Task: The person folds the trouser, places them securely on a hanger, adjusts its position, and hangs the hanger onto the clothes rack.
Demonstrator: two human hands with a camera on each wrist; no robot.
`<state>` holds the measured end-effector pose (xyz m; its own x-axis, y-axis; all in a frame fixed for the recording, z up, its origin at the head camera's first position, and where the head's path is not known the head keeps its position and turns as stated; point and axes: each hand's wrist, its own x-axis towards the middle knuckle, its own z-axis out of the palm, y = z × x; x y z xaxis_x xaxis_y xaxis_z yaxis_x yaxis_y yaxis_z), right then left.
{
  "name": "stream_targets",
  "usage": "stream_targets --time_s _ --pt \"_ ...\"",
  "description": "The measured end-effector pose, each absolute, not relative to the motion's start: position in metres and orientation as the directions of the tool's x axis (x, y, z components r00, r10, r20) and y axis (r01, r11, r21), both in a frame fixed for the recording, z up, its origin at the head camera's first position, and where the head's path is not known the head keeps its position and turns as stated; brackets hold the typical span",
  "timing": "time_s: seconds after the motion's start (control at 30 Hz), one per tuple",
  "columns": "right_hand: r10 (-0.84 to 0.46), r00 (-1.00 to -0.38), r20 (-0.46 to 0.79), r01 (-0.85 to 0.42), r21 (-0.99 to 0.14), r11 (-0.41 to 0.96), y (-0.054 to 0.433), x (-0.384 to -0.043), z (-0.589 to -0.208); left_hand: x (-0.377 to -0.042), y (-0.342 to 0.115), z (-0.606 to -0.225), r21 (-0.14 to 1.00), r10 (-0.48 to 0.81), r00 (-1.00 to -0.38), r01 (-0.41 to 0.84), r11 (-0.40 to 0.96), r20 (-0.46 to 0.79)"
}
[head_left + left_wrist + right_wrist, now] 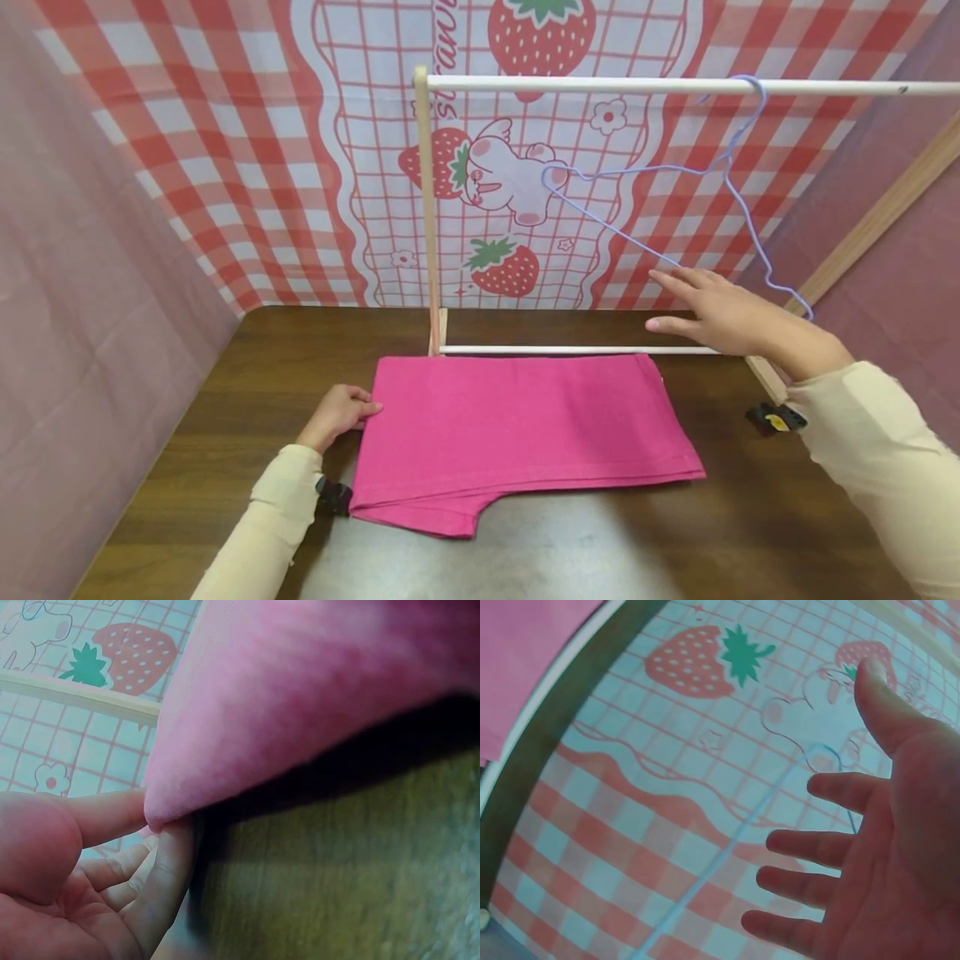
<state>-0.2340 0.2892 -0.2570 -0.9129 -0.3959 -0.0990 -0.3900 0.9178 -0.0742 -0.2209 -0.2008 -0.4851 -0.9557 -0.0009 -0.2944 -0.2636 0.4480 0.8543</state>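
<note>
A folded pair of bright pink trousers (517,421) lies flat on the wooden table, its narrow crotch part sticking out at the lower left. My left hand (341,412) is at its left edge. In the left wrist view, the thumb and forefinger pinch a corner of the pink cloth (232,712), which rises off the table there. My right hand (723,312) is held in the air with fingers spread and nothing in it. It overlaps the lower bar of a lilac wire hanger (637,169). The right wrist view shows the palm and straight fingers (810,847) beside the hanger's wire.
The hanger hooks over the white top rod (585,84) of a rack with wooden posts (429,217). A lower white rod (555,350) runs just behind the trousers. Behind stands a strawberry-print checked cloth (247,167); pink curtains (82,267) flank the table (225,425).
</note>
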Motion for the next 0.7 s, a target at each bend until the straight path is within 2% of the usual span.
stream_targets --time_s 0.43,0.7 --pt "-0.389 -0.910 0.145 -0.408 -0.137 0.903 0.299 -0.239 -0.216 -0.223 -0.202 -0.486 0.861 0.012 -0.954 -0.264 0.435 -0.299" --pt "-0.332 -0.921 0.203 -0.363 -0.147 0.920 0.309 -0.249 -0.197 -0.224 -0.202 -0.487 0.871 0.016 -0.953 -0.268 0.411 -0.301"
